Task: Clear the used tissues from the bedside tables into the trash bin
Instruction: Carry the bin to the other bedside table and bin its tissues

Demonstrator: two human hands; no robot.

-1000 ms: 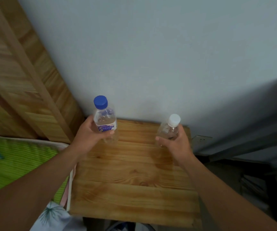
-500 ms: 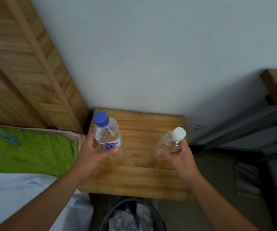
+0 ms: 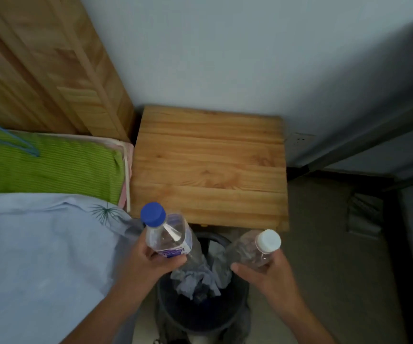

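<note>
Far left of the frame: bed (image 3: 39, 256) with a pale sheet and a green pillow (image 3: 46, 165), wooden headboard (image 3: 39, 65) in the upper left.

Lower centre-left: left hand (image 3: 148, 263), fingers curled round a clear bottle with a blue cap (image 3: 168, 234). The bottle's long axis tilts, cap up toward the table, base down over the bin.

Bottom centre, right under both hands: dark round trash bin (image 3: 240, 309) on the floor, just in front of the table. Crumpled tissues (image 3: 200, 279) already lie inside it, between and just below the two hands.

Lower centre-right: right hand (image 3: 270, 271) grips a second clear bottle with a white cap (image 3: 255, 249). Cap points up and right, base points left-down into the bin opening.

Both hands look about equally near the bin, so a drop needs only release, judging by where the bottle bases sit over the rim.

Centre: wooden bedside table (image 3: 210, 167), against the pale wall (image 3: 225, 45). No tissues show on its top, so this table looks done. Right of the frame: wall socket (image 3: 301, 139), dark floor and blurred furniture, too unclear to name.
</note>
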